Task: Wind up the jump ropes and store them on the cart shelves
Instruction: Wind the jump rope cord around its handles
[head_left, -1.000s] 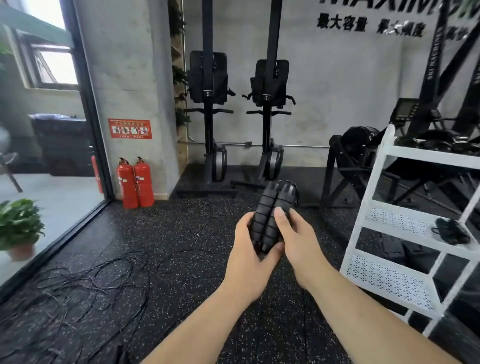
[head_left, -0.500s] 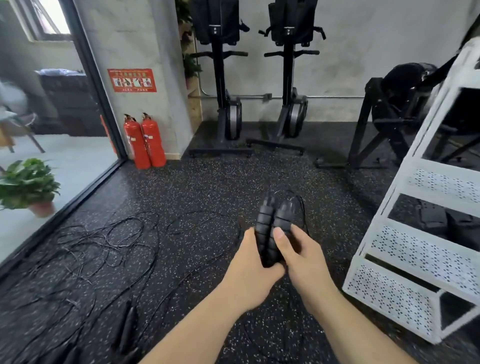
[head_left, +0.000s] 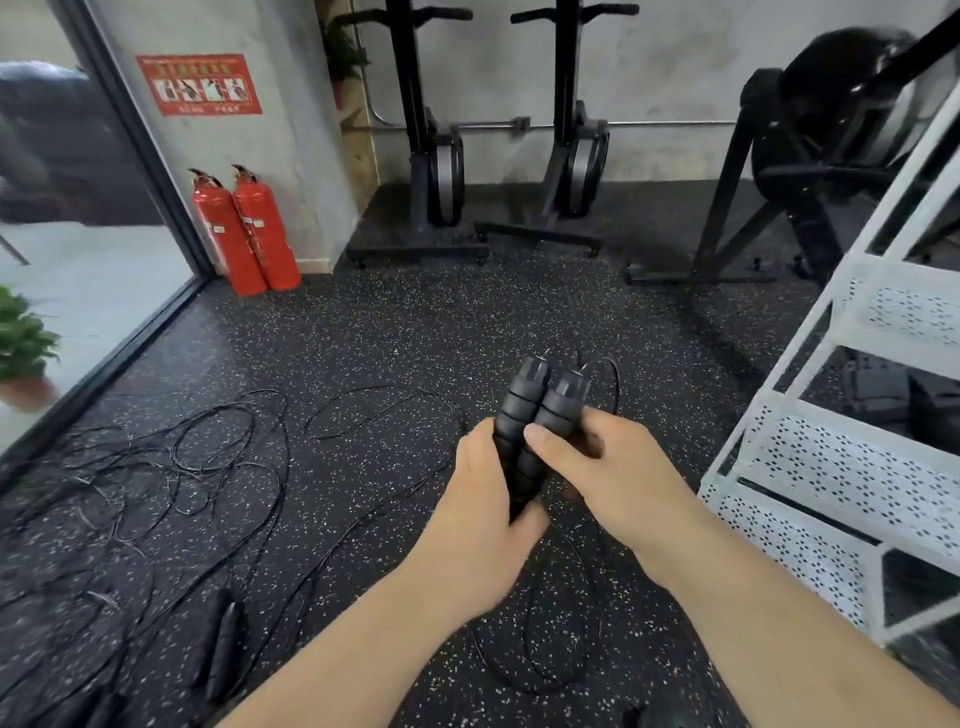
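The lower ends of the two jump rope handles (head_left: 540, 415) are buried between the palms. The fingers of both hands sit behind them out of sight, so only the thumbs and backs of the hands show. The left hand (head_left: 483, 525) wraps the pair from the left, and the right hand (head_left: 608, 478) grips them from the right with its thumb laid across the front. The handles are black, ribbed foam cylinders, held side by side and tilted up, near centre over the speckled rubber floor (head_left: 415, 322).

A thin black cord (head_left: 540, 680) loops below the wrists; whether it hangs or lies flat is unclear. To the left, loose ropes (head_left: 156, 467) sprawl tangled, with another handle (head_left: 223, 644) near. The white cart (head_left: 852, 467), with perforated metal shelves, is cut off at the right edge, and dark shapes behind it are hard to identify. Far left stand two red fire extinguishers (head_left: 249, 234), with black upright machines (head_left: 436, 171) beyond.
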